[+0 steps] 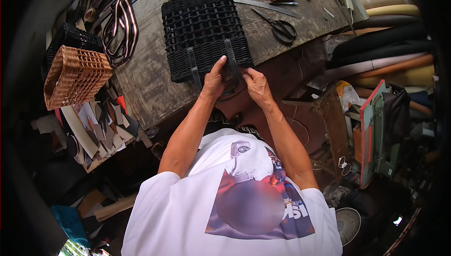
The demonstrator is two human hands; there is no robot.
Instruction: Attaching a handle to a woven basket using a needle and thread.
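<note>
A black woven basket (202, 30) lies on its side on the worn table, its open-weave part away from me. Two dark straps, a left one (193, 63) and a right one (230, 56), run over its near, densely woven band. My left hand (214, 81) grips the basket's near edge between these straps, thumb on top and fingers out of sight underneath. Just right of the right strap, my right hand (256, 86) is closed in a pinch at the basket's near right corner. What lies between its fingertips is too small to make out.
Scissors (283, 30) and a metal ruler (265, 7) lie right of the basket on the table (150, 75). Striped straps (121, 26) hang at the left, near a tan woven basket (77, 77). Rolls of material (380, 51) are stacked at right; a fan (348, 225) stands lower right.
</note>
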